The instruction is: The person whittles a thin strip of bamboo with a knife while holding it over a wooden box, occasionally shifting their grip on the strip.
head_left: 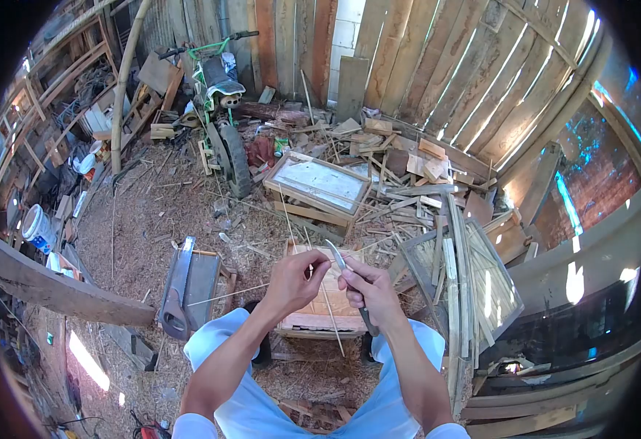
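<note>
My right hand (370,289) is wrapped round the dark handle of a knife (336,254), whose curved blade points up and to the left. To its left, my left hand (300,278) pinches a thin strip (225,295) that runs down to the left. Both hands are above a small wooden table (324,307) between my knees. Another long thin stick (327,300) slants across that table top, its lower end past the front edge. The fingertips of both hands are close to the blade.
A handsaw (179,293) lies on a low bench at left. Ahead are a framed wooden box (320,183), a green motorbike (225,139) and scrap wood (408,157). Long strips (455,271) rest on a frame at right. A white bucket (37,227) is far left.
</note>
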Available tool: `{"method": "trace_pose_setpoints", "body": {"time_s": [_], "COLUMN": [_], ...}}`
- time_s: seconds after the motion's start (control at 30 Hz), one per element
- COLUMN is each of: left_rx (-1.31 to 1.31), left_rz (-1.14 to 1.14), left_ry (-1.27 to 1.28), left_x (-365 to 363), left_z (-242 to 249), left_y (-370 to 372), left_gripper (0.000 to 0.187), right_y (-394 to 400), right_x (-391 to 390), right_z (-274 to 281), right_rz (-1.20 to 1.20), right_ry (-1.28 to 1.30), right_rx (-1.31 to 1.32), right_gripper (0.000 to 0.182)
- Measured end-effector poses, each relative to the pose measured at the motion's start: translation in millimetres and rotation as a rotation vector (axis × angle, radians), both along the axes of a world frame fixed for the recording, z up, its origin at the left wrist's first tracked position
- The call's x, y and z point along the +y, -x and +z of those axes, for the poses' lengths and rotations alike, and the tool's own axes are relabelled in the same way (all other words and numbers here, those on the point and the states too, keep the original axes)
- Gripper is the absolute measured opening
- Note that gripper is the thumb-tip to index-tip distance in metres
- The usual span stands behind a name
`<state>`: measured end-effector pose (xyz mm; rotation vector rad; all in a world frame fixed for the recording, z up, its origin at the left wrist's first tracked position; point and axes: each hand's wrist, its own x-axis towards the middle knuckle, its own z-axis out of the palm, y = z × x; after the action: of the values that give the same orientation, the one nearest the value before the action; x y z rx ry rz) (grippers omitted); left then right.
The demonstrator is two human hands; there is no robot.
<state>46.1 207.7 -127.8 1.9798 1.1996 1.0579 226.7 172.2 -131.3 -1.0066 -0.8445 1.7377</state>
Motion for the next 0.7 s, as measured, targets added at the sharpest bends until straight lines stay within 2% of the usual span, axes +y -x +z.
{"method": "trace_pose_setpoints", "body": {"time_s": [0.43, 0.53, 0.6, 0.7], "left_rx": [0.062, 0.068, 0.084, 0.097], "left_rz": [0.016, 0.031, 0.044, 0.061], "left_ry": [-0.043, -0.08, -0.024, 0.013], "left_x": [-2, -3, -6, -6], "left_z": [0, -3, 4, 3], "left_y": [-3, 2, 8, 12], "left_gripper": [0.01, 0.011, 0.011, 0.011], "right_y": [-2, -16, -31, -39], "right_x": [3, 7, 11, 10], "right_z": [-4, -6, -3, -1], "right_rz": [-0.068, -0.131, -0.281, -0.28], "right_ry": [0.011, 0.006, 0.011, 0.027], "right_rx": [-0.115, -0.088, -0.032, 0.019], "right_gripper": [0.04, 0.035, 0.031, 0.031]}}
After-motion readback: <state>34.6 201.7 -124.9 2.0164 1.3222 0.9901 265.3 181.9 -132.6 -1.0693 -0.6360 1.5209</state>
